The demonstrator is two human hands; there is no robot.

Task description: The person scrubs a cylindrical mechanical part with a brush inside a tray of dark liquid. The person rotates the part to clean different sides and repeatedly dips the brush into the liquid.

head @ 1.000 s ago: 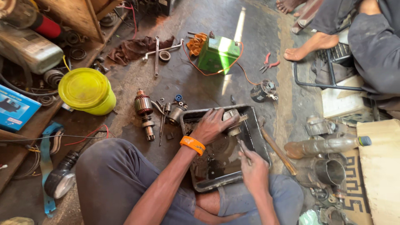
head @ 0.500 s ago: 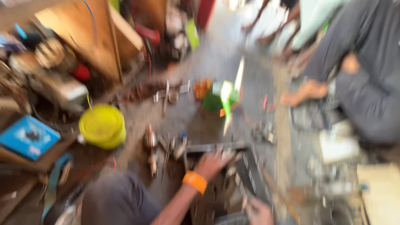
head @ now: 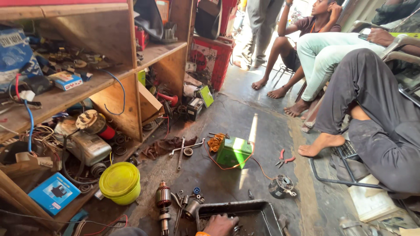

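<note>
Metal tray lies on the floor; the left hand rests inside it, fingers curled on small parts, grip unclear. A motor rotor stands just left of the tray.

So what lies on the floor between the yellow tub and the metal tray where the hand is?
In the head view, a motor armature and a few small metal parts lie between the yellow tub and the metal tray, where the left hand rests.

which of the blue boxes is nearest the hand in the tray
The blue box lying low at the left beside the yellow tub; the other blue box sits up on the wooden shelf, farther from the left hand.
</note>
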